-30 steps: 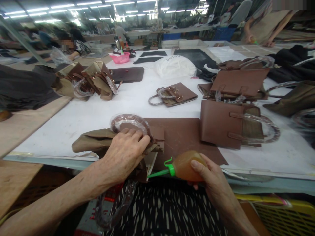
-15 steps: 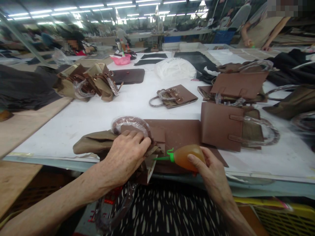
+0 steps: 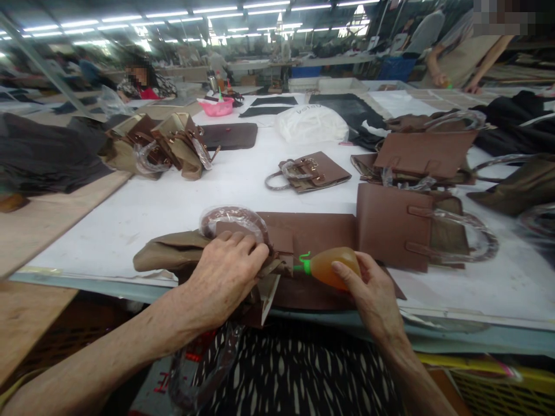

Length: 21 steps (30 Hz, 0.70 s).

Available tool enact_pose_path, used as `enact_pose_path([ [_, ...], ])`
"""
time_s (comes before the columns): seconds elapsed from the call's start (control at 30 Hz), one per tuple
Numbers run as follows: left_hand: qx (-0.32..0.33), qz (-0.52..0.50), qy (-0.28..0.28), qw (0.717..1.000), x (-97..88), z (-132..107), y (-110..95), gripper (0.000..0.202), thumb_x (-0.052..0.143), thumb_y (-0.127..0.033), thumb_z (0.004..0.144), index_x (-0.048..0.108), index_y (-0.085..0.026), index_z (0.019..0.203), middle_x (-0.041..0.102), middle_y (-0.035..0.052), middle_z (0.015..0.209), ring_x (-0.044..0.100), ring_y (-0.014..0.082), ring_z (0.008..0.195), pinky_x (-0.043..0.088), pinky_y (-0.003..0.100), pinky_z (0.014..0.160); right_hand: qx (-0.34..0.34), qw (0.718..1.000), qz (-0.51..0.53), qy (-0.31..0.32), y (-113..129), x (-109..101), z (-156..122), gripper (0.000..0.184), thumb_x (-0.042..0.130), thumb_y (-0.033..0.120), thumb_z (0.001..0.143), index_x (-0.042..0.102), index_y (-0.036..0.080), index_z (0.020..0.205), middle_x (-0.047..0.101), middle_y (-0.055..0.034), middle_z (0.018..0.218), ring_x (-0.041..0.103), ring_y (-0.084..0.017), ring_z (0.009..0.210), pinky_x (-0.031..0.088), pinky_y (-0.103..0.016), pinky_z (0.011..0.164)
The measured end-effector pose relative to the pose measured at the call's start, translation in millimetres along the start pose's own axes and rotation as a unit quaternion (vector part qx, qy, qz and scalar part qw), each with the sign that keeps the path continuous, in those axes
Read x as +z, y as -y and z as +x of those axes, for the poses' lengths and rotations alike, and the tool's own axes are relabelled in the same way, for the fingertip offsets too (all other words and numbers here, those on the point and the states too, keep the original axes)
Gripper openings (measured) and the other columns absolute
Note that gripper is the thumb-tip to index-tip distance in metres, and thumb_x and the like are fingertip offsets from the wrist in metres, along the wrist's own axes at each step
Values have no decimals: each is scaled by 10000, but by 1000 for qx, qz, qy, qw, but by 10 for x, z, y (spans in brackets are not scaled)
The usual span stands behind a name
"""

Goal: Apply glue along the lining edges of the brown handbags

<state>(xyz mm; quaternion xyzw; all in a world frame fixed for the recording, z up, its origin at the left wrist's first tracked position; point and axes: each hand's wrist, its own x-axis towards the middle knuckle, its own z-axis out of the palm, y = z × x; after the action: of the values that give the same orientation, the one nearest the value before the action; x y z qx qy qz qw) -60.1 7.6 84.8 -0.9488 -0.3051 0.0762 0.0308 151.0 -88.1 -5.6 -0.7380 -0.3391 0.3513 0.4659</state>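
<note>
My left hand (image 3: 225, 274) presses down with curled fingers on a folded brown and tan handbag (image 3: 173, 254) at the table's near edge, beside its plastic-wrapped handle (image 3: 232, 219). My right hand (image 3: 373, 294) grips an amber squeeze bottle (image 3: 333, 267) with a green nozzle (image 3: 303, 264). The nozzle tip points left and meets the bag's folded edge next to my left fingers. A flat brown leather sheet (image 3: 316, 234) lies under the bag and bottle.
More brown handbags lie on the white table (image 3: 173, 196): one at the right (image 3: 403, 225), a small one in the middle (image 3: 312, 170), several at the back left (image 3: 160, 144). A white bag (image 3: 310, 122) and pink tray (image 3: 217, 107) sit farther back. Other people work behind.
My right hand has lifted the bottle up and forward onto the table, bringing its nozzle to the bag's edge. My left hand has stayed on the bag.
</note>
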Motion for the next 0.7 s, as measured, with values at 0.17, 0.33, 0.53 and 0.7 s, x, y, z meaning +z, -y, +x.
enact_pose_path([
  [0.17, -2, 4, 9, 1000, -9, -3, -2, 140, 493, -156, 765, 520, -168, 902, 594, 78, 914, 547, 250, 848, 447, 377, 701, 64, 994, 40, 84, 98, -78, -150, 365, 598, 507, 738, 585, 174, 886, 589, -6, 686, 511, -150, 506, 369, -211, 368],
  [0.33, -2, 10, 7, 1000, -8, -6, -1, 159, 506, -161, 760, 520, -165, 918, 597, 81, 931, 550, 258, 859, 453, 384, 700, 129, 978, 85, 143, -36, -116, -270, 411, 567, 536, 760, 559, 178, 964, 575, 10, 677, 475, -112, 428, 336, -199, 351],
  [0.53, 4, 12, 1, 1000, 9, -12, 3, 168, 508, -145, 748, 518, -164, 915, 596, 80, 924, 551, 257, 854, 454, 387, 701, 155, 965, 138, 158, -95, -119, -365, 405, 579, 525, 769, 554, 159, 942, 571, 2, 646, 480, -105, 413, 322, -191, 344],
  [0.7, 4, 5, -3, 1000, 4, -26, 2, 143, 484, -145, 765, 515, -163, 904, 591, 82, 919, 553, 263, 851, 457, 397, 696, 150, 965, 178, 122, -108, -98, -360, 388, 598, 508, 773, 556, 148, 912, 561, -4, 648, 471, -105, 429, 333, -193, 345],
])
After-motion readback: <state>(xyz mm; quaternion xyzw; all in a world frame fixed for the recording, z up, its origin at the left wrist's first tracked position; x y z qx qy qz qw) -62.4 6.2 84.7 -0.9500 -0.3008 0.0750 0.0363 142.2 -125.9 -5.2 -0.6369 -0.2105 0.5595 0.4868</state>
